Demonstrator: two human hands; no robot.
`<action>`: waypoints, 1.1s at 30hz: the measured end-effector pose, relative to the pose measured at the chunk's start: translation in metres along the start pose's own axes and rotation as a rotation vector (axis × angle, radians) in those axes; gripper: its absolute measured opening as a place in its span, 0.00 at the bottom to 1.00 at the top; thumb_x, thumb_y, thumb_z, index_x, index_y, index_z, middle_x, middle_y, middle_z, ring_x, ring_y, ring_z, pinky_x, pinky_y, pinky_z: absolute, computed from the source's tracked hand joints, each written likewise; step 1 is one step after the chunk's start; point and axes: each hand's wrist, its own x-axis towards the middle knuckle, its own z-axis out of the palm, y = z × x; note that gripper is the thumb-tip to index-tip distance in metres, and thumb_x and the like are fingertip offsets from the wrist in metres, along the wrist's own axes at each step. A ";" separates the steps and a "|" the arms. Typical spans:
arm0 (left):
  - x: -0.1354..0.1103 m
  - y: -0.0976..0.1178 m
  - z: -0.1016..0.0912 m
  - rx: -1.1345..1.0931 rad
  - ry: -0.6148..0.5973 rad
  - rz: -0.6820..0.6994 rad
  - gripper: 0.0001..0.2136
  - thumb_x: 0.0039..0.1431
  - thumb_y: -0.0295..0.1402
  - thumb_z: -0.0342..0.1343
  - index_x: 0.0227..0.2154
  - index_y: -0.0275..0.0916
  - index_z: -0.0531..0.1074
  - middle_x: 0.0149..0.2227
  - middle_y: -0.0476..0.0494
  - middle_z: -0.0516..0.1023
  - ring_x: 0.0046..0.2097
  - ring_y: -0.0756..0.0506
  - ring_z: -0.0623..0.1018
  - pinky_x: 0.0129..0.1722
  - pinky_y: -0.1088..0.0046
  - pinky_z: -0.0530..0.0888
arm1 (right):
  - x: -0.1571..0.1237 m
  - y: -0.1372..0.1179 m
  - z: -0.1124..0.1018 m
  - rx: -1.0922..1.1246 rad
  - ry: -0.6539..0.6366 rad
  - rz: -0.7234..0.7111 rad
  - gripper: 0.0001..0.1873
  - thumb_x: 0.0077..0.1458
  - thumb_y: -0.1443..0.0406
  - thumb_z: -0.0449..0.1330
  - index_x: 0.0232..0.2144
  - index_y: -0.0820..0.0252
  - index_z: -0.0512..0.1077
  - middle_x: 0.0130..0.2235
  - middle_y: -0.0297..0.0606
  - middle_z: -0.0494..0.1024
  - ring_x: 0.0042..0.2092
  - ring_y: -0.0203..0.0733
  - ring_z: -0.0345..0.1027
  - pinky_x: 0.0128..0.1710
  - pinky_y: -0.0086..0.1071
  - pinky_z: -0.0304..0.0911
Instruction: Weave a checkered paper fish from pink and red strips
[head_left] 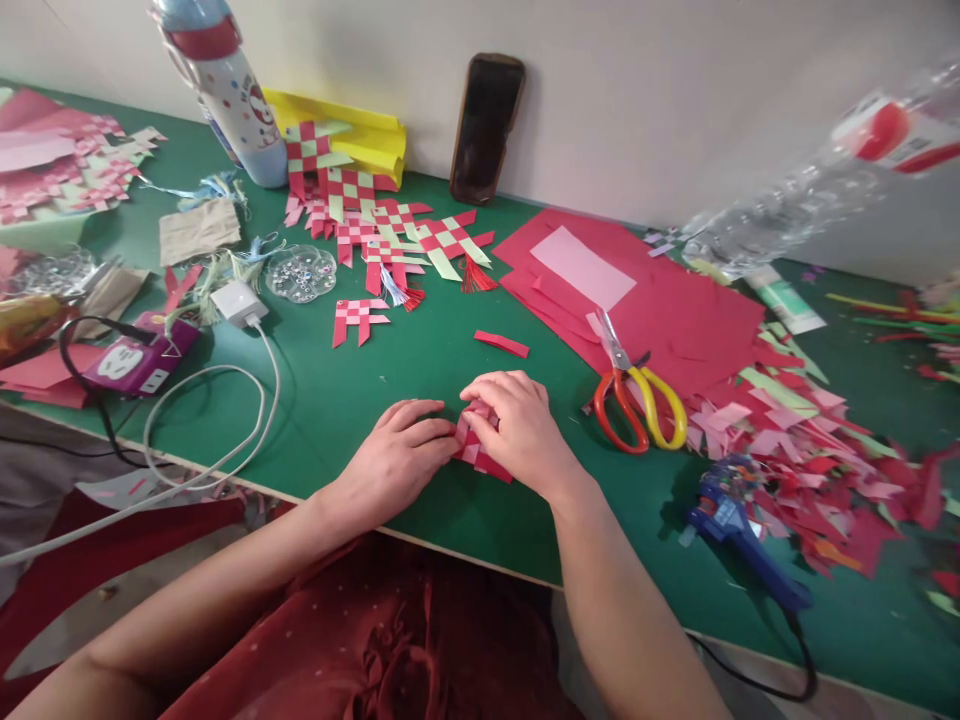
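Note:
A small woven paper piece [480,455] in red and pink lies on the green table in front of me, partly hidden under my fingers. My right hand [517,425] arches over it from the right, its fingers closed on the upper part. From the left, my left hand [401,450] holds the near-left edge between bent fingers. Just beyond the hands is a loose red paper strip [502,344]. Farther up to the left sits a finished-looking pink and red woven paper fish [358,320]. Scissors [634,395] with red and yellow handles rest to the right.
Red paper sheets [690,310] lie at the back right, beside a heap of paper scraps [817,460]. A blue glue gun [750,550] rests near the right front. A phone [487,128] and a water bottle [232,100] stand by the wall. A white cable [262,400] loops at left.

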 end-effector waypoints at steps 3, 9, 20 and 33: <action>0.001 0.000 0.000 -0.030 0.021 -0.016 0.11 0.68 0.27 0.48 0.43 0.39 0.75 0.47 0.44 0.78 0.56 0.41 0.71 0.55 0.57 0.71 | -0.005 0.003 -0.009 0.031 0.074 -0.001 0.14 0.61 0.65 0.55 0.49 0.54 0.70 0.50 0.42 0.75 0.53 0.49 0.64 0.53 0.45 0.60; -0.001 0.002 0.000 -0.083 0.037 -0.052 0.09 0.67 0.29 0.51 0.44 0.37 0.74 0.43 0.42 0.78 0.53 0.42 0.72 0.54 0.60 0.73 | -0.048 0.002 -0.018 -0.069 0.157 0.024 0.16 0.62 0.63 0.56 0.52 0.56 0.70 0.49 0.41 0.76 0.51 0.48 0.64 0.53 0.45 0.62; 0.043 -0.013 -0.022 0.158 -0.212 0.209 0.20 0.64 0.23 0.49 0.55 0.49 0.69 0.54 0.41 0.70 0.58 0.38 0.63 0.55 0.55 0.65 | -0.075 -0.006 0.000 -0.159 0.041 0.077 0.24 0.61 0.57 0.58 0.58 0.55 0.66 0.57 0.41 0.72 0.56 0.52 0.59 0.53 0.48 0.54; 0.054 -0.041 -0.008 0.169 -0.293 0.246 0.18 0.63 0.25 0.49 0.50 0.53 0.73 0.51 0.43 0.70 0.54 0.39 0.63 0.51 0.58 0.64 | -0.084 -0.005 0.001 -0.127 0.150 0.058 0.12 0.62 0.61 0.59 0.47 0.52 0.74 0.48 0.36 0.79 0.52 0.47 0.64 0.53 0.45 0.54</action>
